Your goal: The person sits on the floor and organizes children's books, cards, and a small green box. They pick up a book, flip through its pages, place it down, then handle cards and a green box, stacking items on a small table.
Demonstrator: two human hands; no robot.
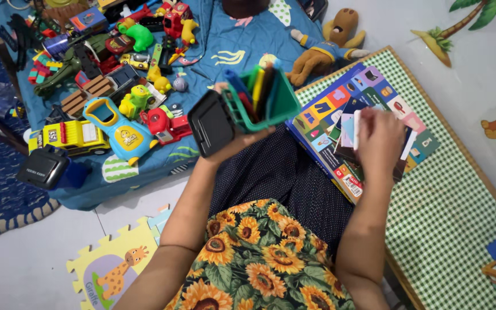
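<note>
My left hand (237,142) holds up a green plastic box (274,100) with coloured pens or sticks standing inside, its black lid (212,123) hanging open to the left. Over at the right, my right hand (379,140) is closed on a small stack of cards (348,131). The cards hover over a colourful picture board (340,109) lying on a green checked mat (449,201). My lap, in dark dotted and sunflower fabric, fills the bottom middle.
A blue blanket (225,43) carries many toys: a yellow truck (70,136), a blue toy phone (119,129), red vehicles, a green dinosaur. A brown plush toy (328,49) lies at the top. A black box (44,166) and a giraffe foam tile (113,270) sit left.
</note>
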